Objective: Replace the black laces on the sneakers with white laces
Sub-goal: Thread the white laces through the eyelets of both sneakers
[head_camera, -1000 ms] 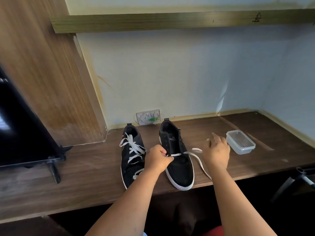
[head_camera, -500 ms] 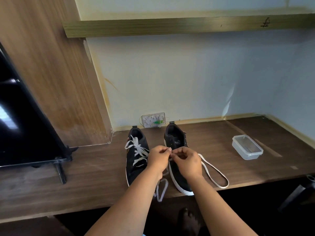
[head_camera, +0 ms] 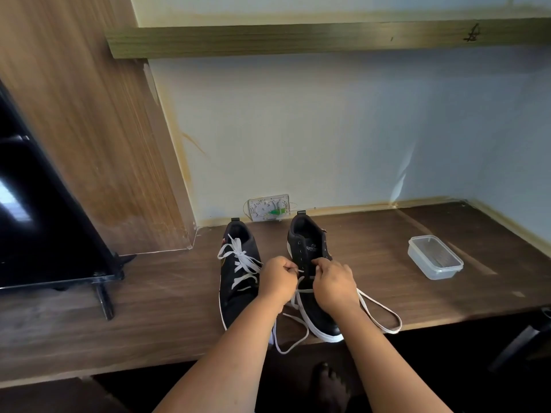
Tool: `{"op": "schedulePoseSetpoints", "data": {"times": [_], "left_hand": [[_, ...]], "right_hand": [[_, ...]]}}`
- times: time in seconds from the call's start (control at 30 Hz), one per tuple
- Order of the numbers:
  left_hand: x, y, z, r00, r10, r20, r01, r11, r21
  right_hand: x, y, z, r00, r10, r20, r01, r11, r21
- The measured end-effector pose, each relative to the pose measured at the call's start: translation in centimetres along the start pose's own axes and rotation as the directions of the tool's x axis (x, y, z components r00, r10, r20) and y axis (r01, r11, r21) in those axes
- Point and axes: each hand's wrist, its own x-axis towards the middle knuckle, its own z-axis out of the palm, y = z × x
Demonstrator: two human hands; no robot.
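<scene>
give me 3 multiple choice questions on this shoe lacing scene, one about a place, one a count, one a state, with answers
1. Where is the clear plastic container?
A. right of both sneakers on the desk
B. between the sneakers
C. on the shelf

2. How many sneakers are on the desk?
A. one
B. two
C. three

3. What state is the right sneaker in?
A. laced to the top with white lace
B. laced with black lace
C. only partly laced, upper eyelets bare

Answers:
1. A, it sits on the desk apart from the shoes, to their right.
2. B, the left sneaker and the right one stand side by side.
3. C, the left hand and right hand each pinch the white lace low on the shoe, and its ends trail loose.
</scene>
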Motion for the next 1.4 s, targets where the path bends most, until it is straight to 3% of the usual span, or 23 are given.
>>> {"op": "schedulePoseSetpoints", "data": {"times": [0.2,0.5,0.73,0.93,1.03,1.17,1.23,1.3,1.33,1.4], "left_hand": [[0.3,-0.2,-0.1,0.996,0.061,-0.060,-0.059,0.998,0.037],[0.1,-0.5,0.5,0.989,-0.117,-0.086,0.099,0.976,-0.194],[-0.7,0.7,0.2,0.995,0.054,-0.083,-0.043,0.991,0.129],[0.1,1.3,-0.5,0.993,0.032,-0.114,-0.027,0.998,0.048],[0.7,2.1,-0.5,0.991,0.102,-0.088,-0.096,0.993,0.075],[1.2,2.3,-0.4,0.995,0.062,-0.082,-0.059,0.998,0.033],[1.9,1.4,-0.7,0.996,-0.054,-0.076,0.044,0.991,-0.130],[2.0,0.7,-1.0,0.986,-0.163,0.016,0.159,0.926,-0.342],[2.0,0.4,-1.1,0.980,-0.191,0.052,0.195,0.893,-0.404],[1.8,0.4,-1.1,0.979,-0.187,0.079,0.203,0.870,-0.449]], "right_hand": [[0.4,-0.1,0.2,0.997,0.005,0.078,-0.009,0.999,0.054],[1.1,0.0,-0.2,0.988,0.046,0.148,-0.069,0.985,0.156],[1.3,0.3,-0.2,0.985,0.046,0.169,-0.076,0.981,0.177],[1.2,0.5,-0.1,0.993,0.034,0.115,-0.054,0.982,0.179],[1.1,0.6,-0.1,0.998,0.001,0.055,-0.012,0.982,0.191],[1.6,0.9,-1.7,0.998,0.064,-0.020,-0.055,0.951,0.305],[2.6,1.6,-3.9,0.973,0.220,-0.071,-0.166,0.880,0.444],[4.3,3.0,-6.2,0.904,0.416,-0.103,-0.274,0.746,0.608],[5.2,3.8,-7.4,0.859,0.503,-0.095,-0.278,0.613,0.740],[6.7,4.8,-9.7,0.790,0.613,0.019,-0.149,0.162,0.975]]}}
